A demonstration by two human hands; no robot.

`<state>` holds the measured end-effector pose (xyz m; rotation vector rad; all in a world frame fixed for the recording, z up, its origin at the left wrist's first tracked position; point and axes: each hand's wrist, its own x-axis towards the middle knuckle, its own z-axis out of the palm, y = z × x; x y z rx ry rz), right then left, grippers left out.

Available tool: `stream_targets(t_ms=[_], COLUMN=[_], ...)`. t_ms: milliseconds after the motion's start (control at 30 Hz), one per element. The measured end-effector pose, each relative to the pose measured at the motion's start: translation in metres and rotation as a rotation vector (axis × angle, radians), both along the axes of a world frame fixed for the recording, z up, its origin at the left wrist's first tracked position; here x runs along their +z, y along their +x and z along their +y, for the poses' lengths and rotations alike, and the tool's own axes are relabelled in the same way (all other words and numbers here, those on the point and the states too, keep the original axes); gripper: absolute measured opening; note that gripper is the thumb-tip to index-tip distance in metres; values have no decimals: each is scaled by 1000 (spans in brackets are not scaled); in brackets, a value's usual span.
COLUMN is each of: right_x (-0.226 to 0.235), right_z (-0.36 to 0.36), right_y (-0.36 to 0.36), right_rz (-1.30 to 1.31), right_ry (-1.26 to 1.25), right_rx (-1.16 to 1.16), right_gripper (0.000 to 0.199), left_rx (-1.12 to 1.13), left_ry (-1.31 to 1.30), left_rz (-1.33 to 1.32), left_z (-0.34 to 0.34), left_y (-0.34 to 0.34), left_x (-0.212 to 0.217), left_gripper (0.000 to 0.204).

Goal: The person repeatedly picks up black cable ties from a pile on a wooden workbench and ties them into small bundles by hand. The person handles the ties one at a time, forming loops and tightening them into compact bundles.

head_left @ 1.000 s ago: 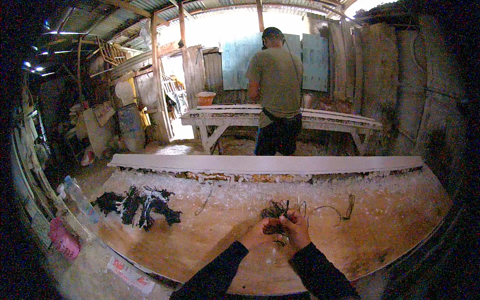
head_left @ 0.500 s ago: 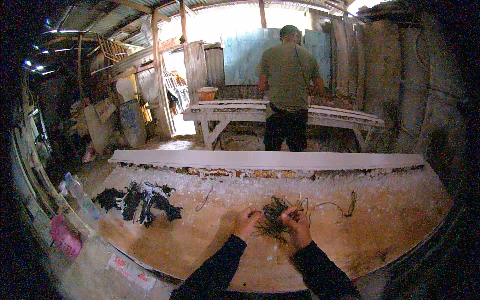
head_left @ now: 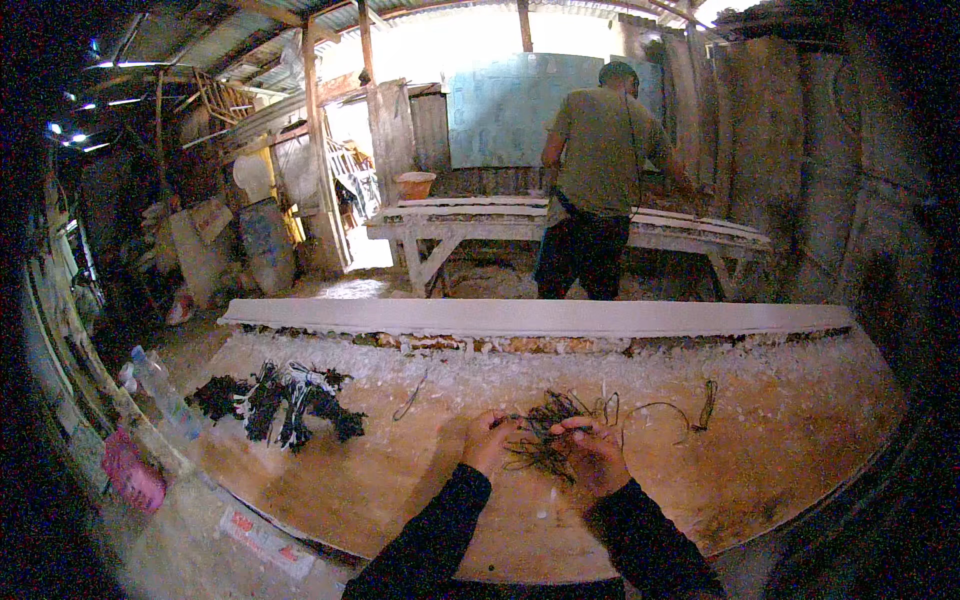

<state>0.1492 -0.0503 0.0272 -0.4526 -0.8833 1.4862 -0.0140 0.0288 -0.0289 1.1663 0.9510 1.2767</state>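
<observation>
Over the pale-flecked counter (head_left: pixel 350 500), just below and right of the frame's centre, the left hand (head_left: pixel 485 443) and right hand (head_left: pixel 599 458) pinch a dark strand bundle (head_left: pixel 546 420) between their fingers (head_left: pixel 575 425), its loose loops liable to knot if tugged unevenly.

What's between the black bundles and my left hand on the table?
In the head view, one thin, bent strand lies on the table between the black bundles and your left hand.

On the wooden table (head_left: pixel 330 490) lie a long white strip (head_left: pixel 540 317), dark bundled strands (head_left: pixel 265 402) and thin loose cords (head_left: pixel 708 405).
</observation>
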Motion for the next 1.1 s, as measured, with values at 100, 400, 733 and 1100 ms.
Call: stream_targets(t_ms=[100,400,733,1100], right_x=[0,-1,5,58], right_z=[3,4,5,-24], right_y=[2,2,-11,-25], right_rz=[4,-318,-468,-108], right_ry=[-9,-27,-62,-178], right_rx=[-38,-171,-330,-231], right_gripper=[22,21,23,20], left_rx=[-25,-63,-186,-425], left_ry=[-61,83,115,187], left_rz=[-80,9,196,565], left_z=[-2,-7,-6,-21], left_y=[3,8,12,16], left_x=[2,4,4,12], left_gripper=[14,27,34,40])
